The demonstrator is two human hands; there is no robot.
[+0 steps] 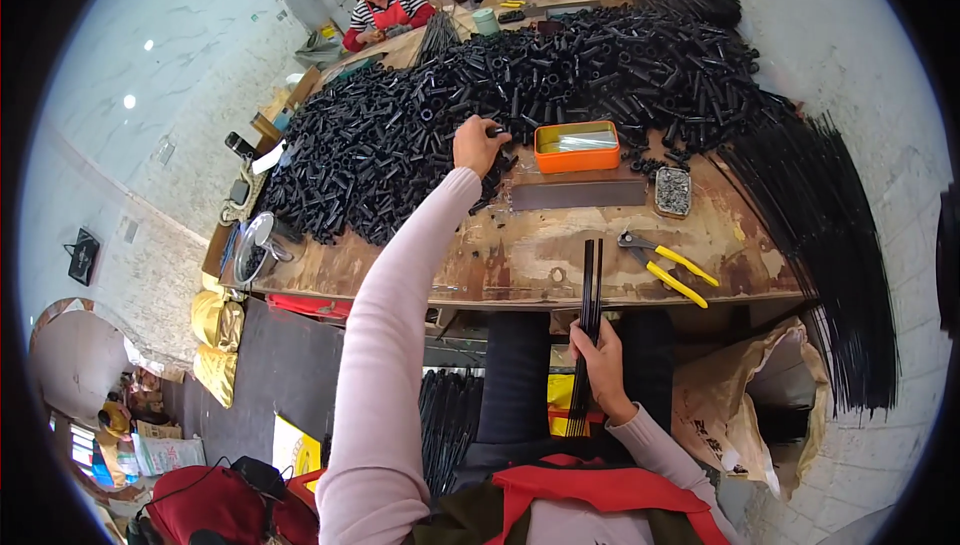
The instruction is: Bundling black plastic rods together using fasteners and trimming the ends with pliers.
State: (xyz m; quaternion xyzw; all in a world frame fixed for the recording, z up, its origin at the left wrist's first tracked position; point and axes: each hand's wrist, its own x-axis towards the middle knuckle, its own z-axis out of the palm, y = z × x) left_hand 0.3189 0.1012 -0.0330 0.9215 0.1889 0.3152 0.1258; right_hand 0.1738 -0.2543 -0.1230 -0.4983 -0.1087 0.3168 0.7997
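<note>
My left hand (480, 148) reaches out over a large heap of short black tubes (410, 125) on the wooden table. Its fingers are closed around one short black tube (496, 131) at the heap's front edge. Close to my lap, my right hand (604, 365) grips several long thin black rods (590, 290). They stand nearly upright, their upper ends reaching over the table's near edge. Pincers with yellow handles (668, 267) lie on the table to the right of the rods.
An orange tin (577, 148) holds thin silvery pieces. Beside it are a dark flat strip (578, 194) and a small tray of metal bits (673, 192). Bundled black rods (830, 265) hang over the right edge. A clear jar (262, 245) stands left. Two people work at the far side.
</note>
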